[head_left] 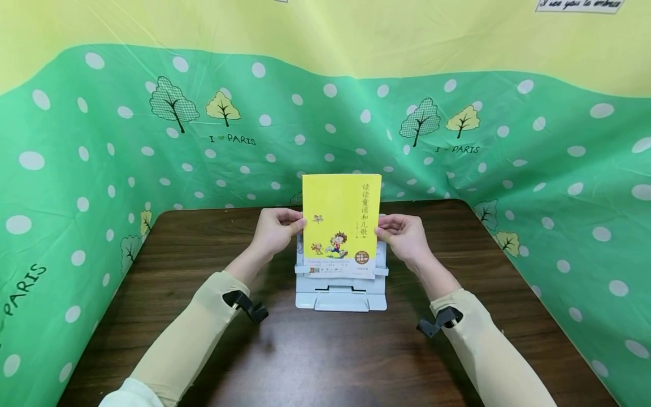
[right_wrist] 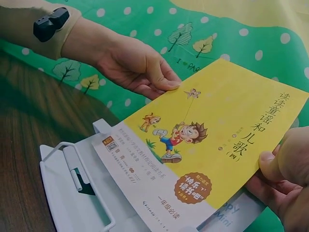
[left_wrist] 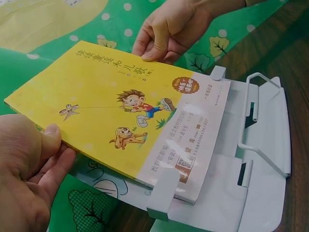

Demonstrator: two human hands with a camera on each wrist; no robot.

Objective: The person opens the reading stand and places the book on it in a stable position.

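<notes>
A yellow book (head_left: 339, 212) with a cartoon boy and dog on its cover leans on a white book stand (head_left: 341, 301). My left hand (head_left: 276, 230) pinches the book's left edge between thumb and fingers. On the opposite edge, my right hand (head_left: 406, 237) grips it the same way. In the left wrist view, the book's lower part lies behind the stand's side clip (left_wrist: 164, 193). The right wrist view shows the right thumb (right_wrist: 271, 165) on the cover, with fingers behind. Most of the stand's back plate is hidden by the book.
The stand rests on a dark brown wooden table (head_left: 335, 356). Behind and around the table hangs a green and yellow cloth (head_left: 315, 124) with white dots and printed trees. A white wire bracket (left_wrist: 256, 121) sticks out at the stand's base. Black wrist cameras (head_left: 249, 307) are strapped over both sleeves.
</notes>
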